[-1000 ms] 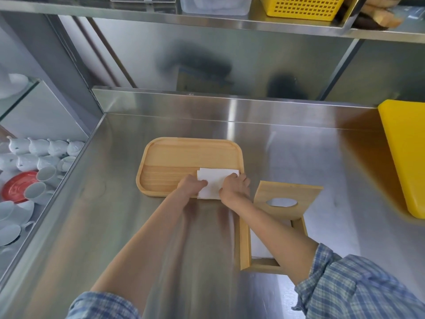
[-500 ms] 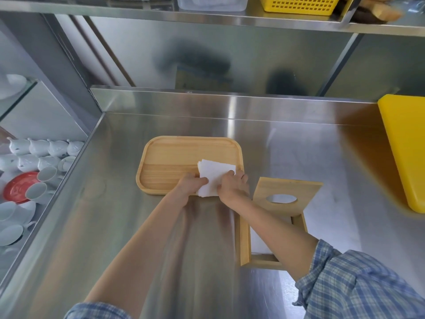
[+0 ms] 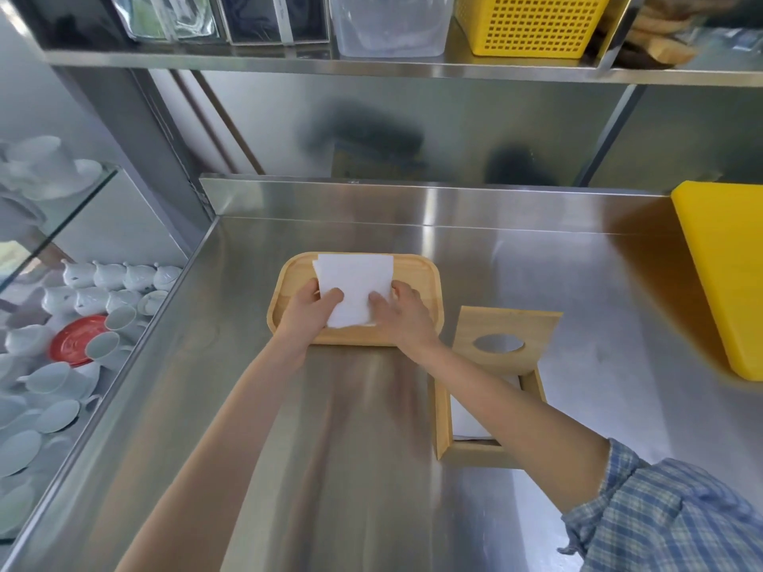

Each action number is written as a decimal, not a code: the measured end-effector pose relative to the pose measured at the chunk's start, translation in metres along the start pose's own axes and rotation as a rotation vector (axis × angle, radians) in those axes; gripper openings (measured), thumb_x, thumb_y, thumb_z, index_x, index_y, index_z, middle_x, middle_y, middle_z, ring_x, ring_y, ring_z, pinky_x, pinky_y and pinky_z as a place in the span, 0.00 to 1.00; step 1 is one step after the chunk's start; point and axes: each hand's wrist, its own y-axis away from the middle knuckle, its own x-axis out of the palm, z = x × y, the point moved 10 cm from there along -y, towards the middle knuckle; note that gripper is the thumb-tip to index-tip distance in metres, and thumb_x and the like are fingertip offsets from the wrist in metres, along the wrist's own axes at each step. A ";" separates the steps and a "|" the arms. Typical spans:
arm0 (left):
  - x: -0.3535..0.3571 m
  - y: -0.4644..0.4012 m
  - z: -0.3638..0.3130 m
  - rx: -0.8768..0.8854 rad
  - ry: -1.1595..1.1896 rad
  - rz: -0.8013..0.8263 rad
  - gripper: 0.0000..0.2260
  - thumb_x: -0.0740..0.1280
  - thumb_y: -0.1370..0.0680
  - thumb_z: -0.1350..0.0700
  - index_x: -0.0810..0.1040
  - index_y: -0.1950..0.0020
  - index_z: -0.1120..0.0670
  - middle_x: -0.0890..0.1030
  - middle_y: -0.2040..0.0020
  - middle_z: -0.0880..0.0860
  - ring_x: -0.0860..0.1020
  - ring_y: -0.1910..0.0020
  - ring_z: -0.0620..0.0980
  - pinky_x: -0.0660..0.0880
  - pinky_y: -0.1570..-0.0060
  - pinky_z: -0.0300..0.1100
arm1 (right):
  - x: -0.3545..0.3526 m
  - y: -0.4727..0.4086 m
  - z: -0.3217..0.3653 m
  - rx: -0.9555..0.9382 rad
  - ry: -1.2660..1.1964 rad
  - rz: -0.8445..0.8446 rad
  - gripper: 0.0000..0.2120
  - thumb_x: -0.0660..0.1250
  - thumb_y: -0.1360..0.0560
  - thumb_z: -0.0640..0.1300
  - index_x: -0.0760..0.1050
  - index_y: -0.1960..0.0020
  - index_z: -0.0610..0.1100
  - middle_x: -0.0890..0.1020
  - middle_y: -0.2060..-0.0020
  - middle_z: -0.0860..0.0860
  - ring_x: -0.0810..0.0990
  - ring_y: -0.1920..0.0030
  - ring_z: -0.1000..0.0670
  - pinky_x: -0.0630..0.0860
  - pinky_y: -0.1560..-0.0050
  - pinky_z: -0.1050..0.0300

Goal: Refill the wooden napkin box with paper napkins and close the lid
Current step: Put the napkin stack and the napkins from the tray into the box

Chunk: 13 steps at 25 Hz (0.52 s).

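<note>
Both hands, left hand (image 3: 312, 311) and right hand (image 3: 402, 313), are gripping the napkin stack (image 3: 354, 289) over the wooden tray (image 3: 421, 278), probably squaring it up before it's going sideways into the open napkin box (image 3: 444, 414).

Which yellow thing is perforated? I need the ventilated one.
The yellow basket up on the shelf: its wall is a grid of holes. The yellow board on the counter is solid.

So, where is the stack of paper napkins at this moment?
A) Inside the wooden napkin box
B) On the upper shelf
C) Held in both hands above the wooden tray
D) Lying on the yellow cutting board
C: the left hand and right hand grip the stack of paper napkins over the wooden tray, while the wooden napkin box stands open nearby.
</note>
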 end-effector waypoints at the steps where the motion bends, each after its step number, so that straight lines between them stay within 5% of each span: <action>1: -0.003 0.009 -0.008 0.043 0.026 0.000 0.17 0.61 0.32 0.53 0.76 0.45 0.55 0.78 0.51 0.52 0.75 0.52 0.52 0.71 0.47 0.46 | -0.001 0.008 0.002 0.020 -0.117 0.023 0.20 0.58 0.22 0.50 0.67 0.34 0.40 0.75 0.39 0.46 0.73 0.39 0.47 0.68 0.41 0.55; 6: 0.003 0.062 -0.045 0.207 0.124 0.037 0.09 0.60 0.32 0.55 0.77 0.57 0.46 0.78 0.51 0.51 0.74 0.51 0.50 0.69 0.49 0.46 | -0.019 0.044 0.007 0.035 -0.414 0.065 0.19 0.59 0.22 0.53 0.70 0.37 0.43 0.76 0.46 0.53 0.74 0.45 0.52 0.69 0.40 0.57; 10: 0.020 0.096 -0.049 0.239 0.126 0.093 0.10 0.60 0.31 0.54 0.76 0.52 0.45 0.78 0.50 0.49 0.74 0.48 0.50 0.70 0.45 0.45 | -0.043 0.068 -0.007 0.056 -0.535 0.042 0.12 0.63 0.25 0.54 0.75 0.50 0.46 0.80 0.49 0.48 0.78 0.45 0.46 0.71 0.37 0.52; 13: 0.040 0.117 -0.040 0.240 0.140 0.164 0.10 0.63 0.27 0.58 0.74 0.51 0.43 0.78 0.53 0.44 0.75 0.50 0.46 0.71 0.49 0.41 | -0.069 0.090 -0.019 0.045 -0.549 0.000 0.07 0.64 0.24 0.50 0.76 0.55 0.47 0.80 0.53 0.49 0.78 0.50 0.49 0.74 0.48 0.58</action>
